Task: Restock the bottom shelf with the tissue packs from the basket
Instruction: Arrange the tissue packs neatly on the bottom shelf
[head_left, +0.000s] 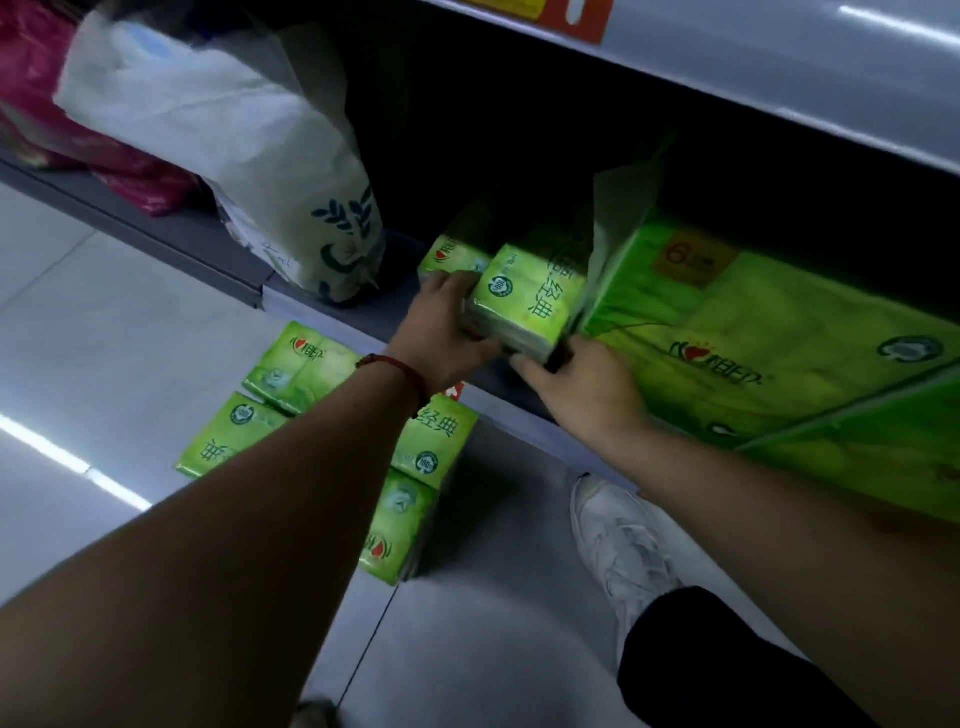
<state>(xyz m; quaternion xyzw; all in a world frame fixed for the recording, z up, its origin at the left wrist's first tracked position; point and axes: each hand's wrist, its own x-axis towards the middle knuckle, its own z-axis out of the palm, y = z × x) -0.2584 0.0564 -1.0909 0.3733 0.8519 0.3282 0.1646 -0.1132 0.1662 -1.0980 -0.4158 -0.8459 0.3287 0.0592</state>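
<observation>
Left hand (447, 332), red cord bracelet (400, 370) at the wrist, gripped the left end of a green tissue pack (524, 306) at the front of the bottom shelf (384, 312). Right hand (582, 389) lay against the pack's near right corner. Its fingers were partly hidden, so its grasp could not be determined. The pack bore a round "100" badge. A second pack (449, 254) sat deeper on the shelf. A large green bundle (753, 338) marked "6" occupied the shelf's right part. Before the shelf edge, four floor packs (301, 364) lay, one printed "经典".
</observation>
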